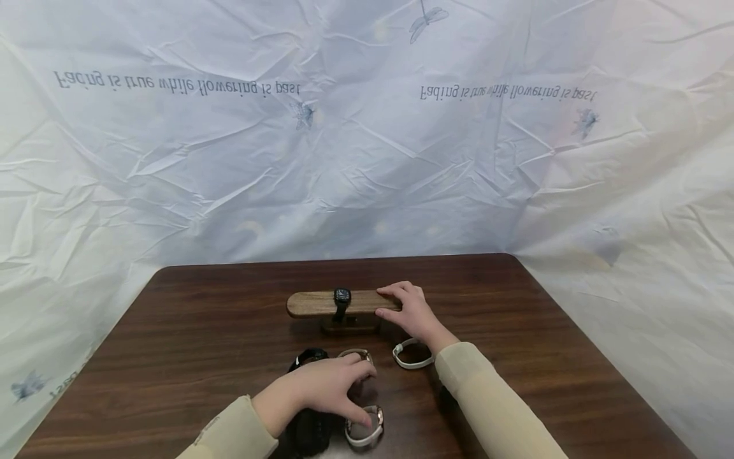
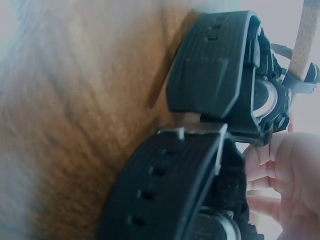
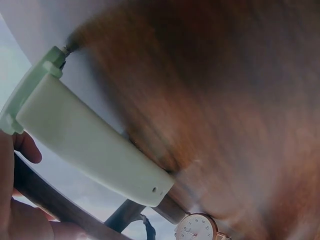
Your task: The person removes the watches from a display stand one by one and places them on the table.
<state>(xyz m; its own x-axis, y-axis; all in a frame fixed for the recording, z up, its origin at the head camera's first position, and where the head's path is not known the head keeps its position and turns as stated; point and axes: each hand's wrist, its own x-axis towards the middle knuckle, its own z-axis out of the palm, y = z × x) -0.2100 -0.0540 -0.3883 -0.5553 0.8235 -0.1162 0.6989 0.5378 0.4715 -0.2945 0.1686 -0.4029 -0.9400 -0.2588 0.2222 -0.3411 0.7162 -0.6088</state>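
Wooden watch stand [image 1: 321,303] sits mid-table with one black watch [image 1: 341,298] already strapped over its bar, and the right hand [image 1: 414,312] has its fingers curled over the bar's right end, which looks like steadying so the thing doesn't tip. Down near the front edge the left hand [image 1: 327,389] is spread over a cluster of loose watches, thumb and fingertips pinching a white-strapped watch [image 1: 365,428] lying flat on the dark table [image 1: 172,357], with chunky black watches [image 2: 220,75] just beside it. Another white-strap watch [image 1: 411,354] waits near the right wrist, all close to the stand so they're easy to grab, I'd guess.
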